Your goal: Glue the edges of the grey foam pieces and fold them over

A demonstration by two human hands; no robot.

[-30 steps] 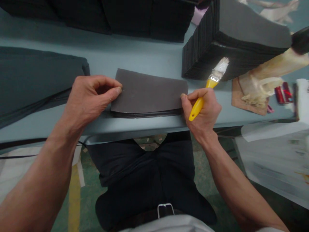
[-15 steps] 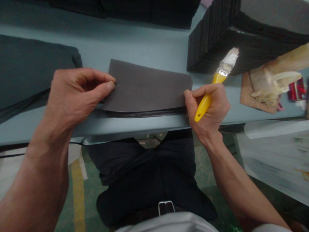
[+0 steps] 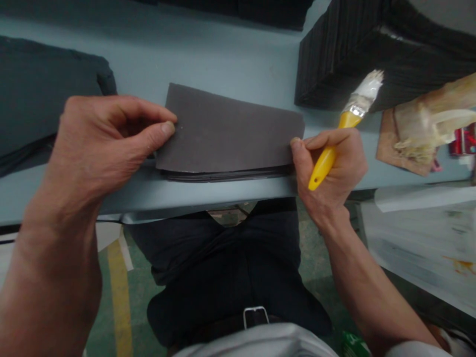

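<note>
A dark grey flat sheet (image 3: 230, 131) lies over a low stack of similar sheets (image 3: 223, 176) near the table's front edge. At its left end, my left hand (image 3: 115, 134) pinches the sheet between thumb and forefinger. My right hand (image 3: 332, 163) grips a paintbrush (image 3: 325, 161) with a yellow handle; its white-coated bristles point up and away to the right. The thumb and forefinger of that same hand also pinch the sheet's right end. The front edge of the top sheet sits slightly above the sheets beneath.
Tall stacks of dark sheets (image 3: 334, 59) stand at the back right, with another dark pile (image 3: 48, 94) at the left. To the right lie a brown board with a glue-crusted, translucent container (image 3: 420, 129) and a red can (image 3: 463, 141). The blue-grey table (image 3: 208, 54) ends just before my legs.
The view has shifted a little. Both hands keep their pinch on the sheet, and the right hand with the paintbrush appears slightly farther right.
</note>
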